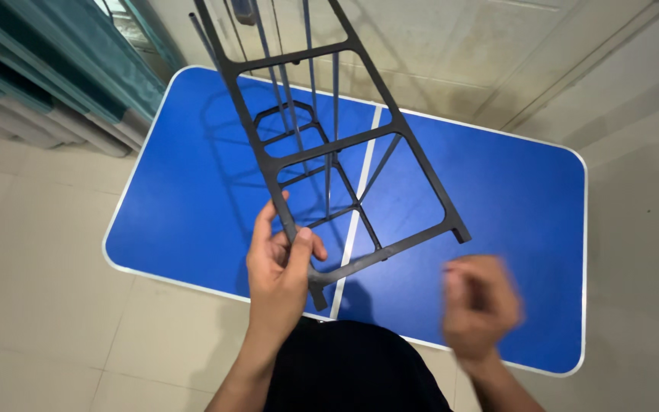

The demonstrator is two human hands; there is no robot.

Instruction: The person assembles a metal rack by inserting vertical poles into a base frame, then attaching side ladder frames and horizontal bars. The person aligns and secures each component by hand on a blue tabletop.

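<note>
A pale tiled floor [55, 305] lies under a blue folding worktop [512, 198] with a white rim and a white centre line. Above it I see a black plastic lattice frame [345, 137], held tilted in the air, with thin dark rods [291, 114] hanging behind it; my left hand [280, 267] has its fingers [299, 252] wrapped around the frame's near side rail. My right hand [482, 305] is blurred, loosely curled and holding nothing; the rods look only partly joined, so assembly seems unfinished.
</note>
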